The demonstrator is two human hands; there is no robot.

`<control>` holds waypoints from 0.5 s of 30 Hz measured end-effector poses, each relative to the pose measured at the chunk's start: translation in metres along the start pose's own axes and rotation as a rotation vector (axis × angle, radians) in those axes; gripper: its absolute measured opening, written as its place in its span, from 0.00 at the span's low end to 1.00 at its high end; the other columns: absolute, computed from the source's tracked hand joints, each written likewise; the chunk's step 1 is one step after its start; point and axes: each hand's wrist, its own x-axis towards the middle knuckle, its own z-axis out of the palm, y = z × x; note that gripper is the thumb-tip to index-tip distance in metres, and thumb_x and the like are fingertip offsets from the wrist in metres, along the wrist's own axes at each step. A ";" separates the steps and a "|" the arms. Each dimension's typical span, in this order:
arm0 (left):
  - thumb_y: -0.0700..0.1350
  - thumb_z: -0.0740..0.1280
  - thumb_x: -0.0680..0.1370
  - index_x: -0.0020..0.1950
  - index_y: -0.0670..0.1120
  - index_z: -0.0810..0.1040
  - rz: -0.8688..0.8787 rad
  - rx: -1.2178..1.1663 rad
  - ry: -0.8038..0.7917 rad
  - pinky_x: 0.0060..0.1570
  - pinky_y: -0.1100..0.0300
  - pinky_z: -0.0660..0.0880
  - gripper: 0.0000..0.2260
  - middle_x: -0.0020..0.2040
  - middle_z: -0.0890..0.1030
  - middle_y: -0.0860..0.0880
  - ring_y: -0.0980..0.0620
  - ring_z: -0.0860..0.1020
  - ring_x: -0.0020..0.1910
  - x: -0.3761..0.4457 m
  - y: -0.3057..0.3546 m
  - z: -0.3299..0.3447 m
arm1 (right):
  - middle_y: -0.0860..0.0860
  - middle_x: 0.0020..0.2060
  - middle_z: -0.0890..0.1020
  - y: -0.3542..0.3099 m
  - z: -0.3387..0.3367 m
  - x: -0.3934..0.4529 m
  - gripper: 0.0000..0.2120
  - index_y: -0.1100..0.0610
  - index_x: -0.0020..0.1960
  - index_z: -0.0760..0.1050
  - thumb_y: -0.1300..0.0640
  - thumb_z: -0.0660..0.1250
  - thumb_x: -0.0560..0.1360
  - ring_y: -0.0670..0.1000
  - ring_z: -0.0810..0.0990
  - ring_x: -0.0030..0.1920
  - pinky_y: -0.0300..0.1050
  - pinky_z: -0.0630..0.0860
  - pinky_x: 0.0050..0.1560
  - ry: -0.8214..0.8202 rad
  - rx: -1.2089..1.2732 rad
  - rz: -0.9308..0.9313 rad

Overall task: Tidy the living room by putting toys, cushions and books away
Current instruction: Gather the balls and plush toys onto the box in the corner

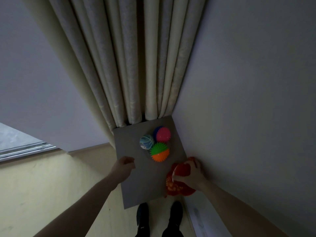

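Observation:
A grey square tabletop [136, 182] stands in the room corner below me. Three toy balls lie together on its far part: a pink and blue spiky ball [163, 134], a pale blue patterned ball [146, 141] and a green and orange spiky ball [159, 152]. My right hand [192, 173] grips a red toy [177, 184] with yellow markings at the table's right edge, against the wall. My left hand [124, 166] hovers over the table's left edge with loosely curled fingers and holds nothing.
Beige curtains [136, 65] hang behind the table. Grey walls [248, 100] close in on the right and the left. The yellowish floor [51, 194] lies to the left, a window sill [25, 147] beyond it. My dark shoes [142, 218] stand at the table's near edge.

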 end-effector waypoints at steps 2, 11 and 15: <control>0.35 0.69 0.78 0.60 0.42 0.81 -0.011 -0.005 0.002 0.41 0.56 0.75 0.12 0.47 0.83 0.46 0.46 0.78 0.42 -0.002 -0.004 -0.001 | 0.51 0.79 0.53 0.012 0.005 0.002 0.52 0.48 0.71 0.66 0.34 0.78 0.52 0.55 0.58 0.79 0.52 0.63 0.76 0.048 0.024 -0.046; 0.37 0.69 0.79 0.59 0.45 0.81 -0.032 0.034 -0.002 0.43 0.56 0.77 0.11 0.49 0.84 0.45 0.46 0.80 0.46 -0.008 -0.007 -0.014 | 0.50 0.68 0.72 -0.004 -0.009 0.006 0.46 0.51 0.73 0.65 0.35 0.62 0.57 0.54 0.71 0.68 0.49 0.70 0.69 0.084 -0.214 -0.294; 0.36 0.69 0.78 0.59 0.44 0.82 -0.027 0.038 0.013 0.42 0.55 0.76 0.11 0.46 0.84 0.45 0.46 0.79 0.43 -0.005 -0.004 -0.020 | 0.51 0.69 0.71 -0.018 -0.023 0.020 0.38 0.52 0.73 0.65 0.49 0.74 0.66 0.54 0.67 0.69 0.48 0.67 0.69 0.133 -0.325 -0.360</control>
